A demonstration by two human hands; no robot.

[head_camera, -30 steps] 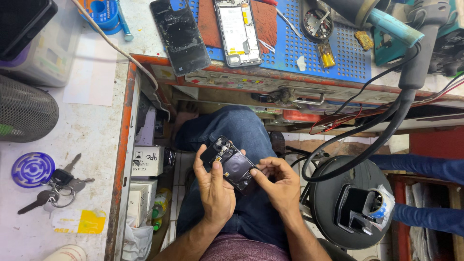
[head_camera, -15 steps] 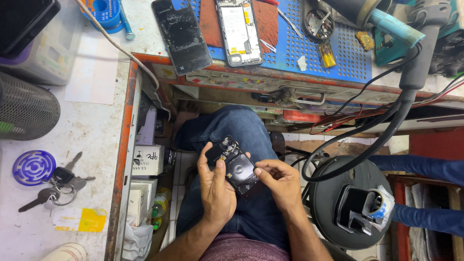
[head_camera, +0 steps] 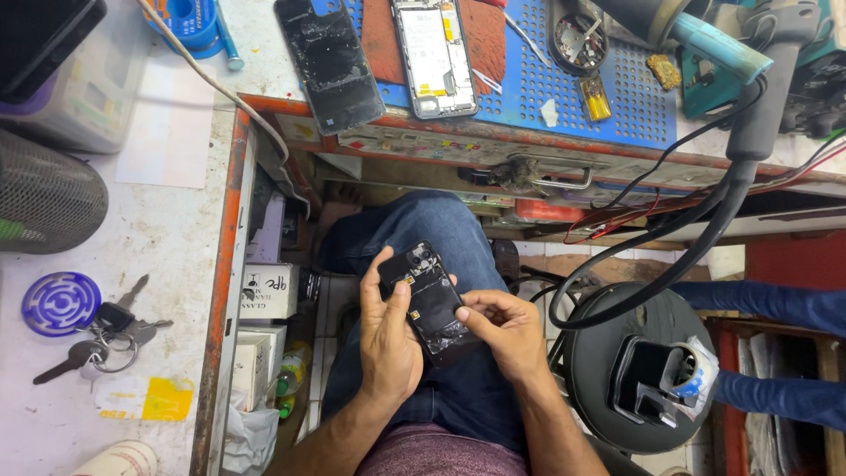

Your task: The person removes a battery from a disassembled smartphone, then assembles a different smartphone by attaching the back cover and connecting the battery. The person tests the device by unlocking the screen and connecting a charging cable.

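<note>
Over my lap in blue jeans I hold a black phone back panel [head_camera: 426,298] with a camera cut-out at its top end. My left hand [head_camera: 385,335] grips its left edge, thumb resting on the inner face. My right hand [head_camera: 507,330] pinches the panel's lower right part with fingertips. On the bench above lie an opened phone frame [head_camera: 434,55] showing its inner parts and a dark, scuffed phone panel [head_camera: 328,60], both near a blue perforated mat [head_camera: 564,88].
A white side bench at left holds a bunch of keys [head_camera: 101,339], a purple round disc [head_camera: 60,303] and a dark mesh bin [head_camera: 44,203]. A hot-air tool [head_camera: 705,48] with thick black cable hangs at right, above a round black stool [head_camera: 652,370]. Boxes [head_camera: 269,291] stand under the bench.
The panel has been turned in my hands, its camera end swinging up and right. My right fingers shifted lower on it. The view dropped slightly.
</note>
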